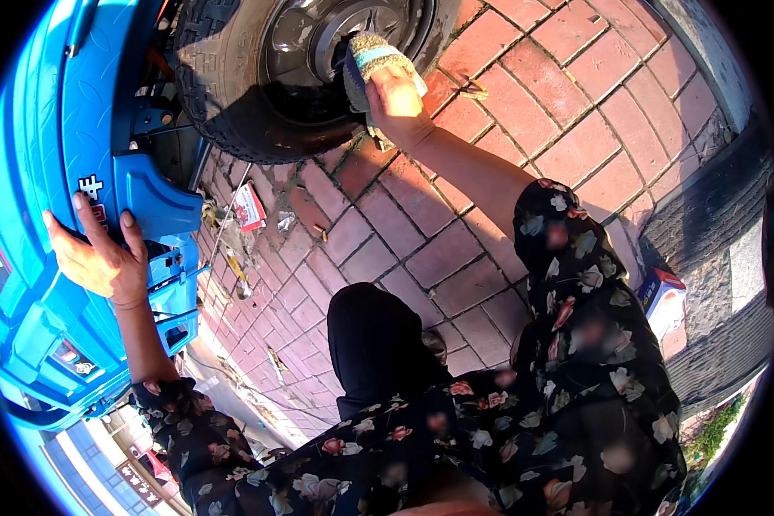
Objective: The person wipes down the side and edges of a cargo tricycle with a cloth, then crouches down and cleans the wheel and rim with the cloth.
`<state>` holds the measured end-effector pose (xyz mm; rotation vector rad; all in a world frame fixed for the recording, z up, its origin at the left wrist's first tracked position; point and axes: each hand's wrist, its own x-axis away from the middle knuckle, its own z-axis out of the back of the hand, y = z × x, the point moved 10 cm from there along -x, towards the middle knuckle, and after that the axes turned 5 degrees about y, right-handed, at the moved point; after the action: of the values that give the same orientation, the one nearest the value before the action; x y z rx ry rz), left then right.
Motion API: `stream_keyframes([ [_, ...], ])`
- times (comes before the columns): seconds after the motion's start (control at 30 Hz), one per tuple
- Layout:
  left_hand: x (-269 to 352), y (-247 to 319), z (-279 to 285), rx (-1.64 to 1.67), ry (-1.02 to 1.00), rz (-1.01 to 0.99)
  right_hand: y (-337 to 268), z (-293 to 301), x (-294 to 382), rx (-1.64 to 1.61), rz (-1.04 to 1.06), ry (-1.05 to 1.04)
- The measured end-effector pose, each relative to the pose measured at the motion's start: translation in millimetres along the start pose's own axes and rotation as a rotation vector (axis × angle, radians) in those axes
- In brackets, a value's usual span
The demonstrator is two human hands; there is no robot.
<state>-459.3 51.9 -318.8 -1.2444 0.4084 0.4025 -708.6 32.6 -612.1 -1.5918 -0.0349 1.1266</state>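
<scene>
My right hand [396, 106] grips a folded, fuzzy cloth or sponge [377, 55], beige with a pale blue stripe, against the hub of a vehicle wheel [290, 39]. The wheel's dark metal rim looks worn, and its knobbly rubber tire [209, 84] bears dirt. Over on the left, my left hand [100, 258] rests with fingers spread on the bright blue body panel [93, 90] of the vehicle, beside lettering stickers. It holds nothing. The hub's centre is partly hidden behind the cloth.
Red paving bricks [438, 251] cover the ground. A red and white packet [249, 206] and scraps of litter lie below the tire. At right, a box [663, 303] stands by a dark ribbed surface [703, 187]. My black-clad knee [374, 335] juts up in the middle.
</scene>
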Motion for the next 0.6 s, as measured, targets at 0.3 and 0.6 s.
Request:
stream_keyframes([
  [0.3, -3.9, 2.2, 1.0, -0.013, -0.003, -0.014, 48.3, -2.0, 13.0, 0.041, -0.192, -0.075],
  [0.6, -3.5, 7.4, 1.2, 0.013, 0.004, -0.023, 61.9, 21.8, 4.1, 0.090, -0.098, 0.176],
])
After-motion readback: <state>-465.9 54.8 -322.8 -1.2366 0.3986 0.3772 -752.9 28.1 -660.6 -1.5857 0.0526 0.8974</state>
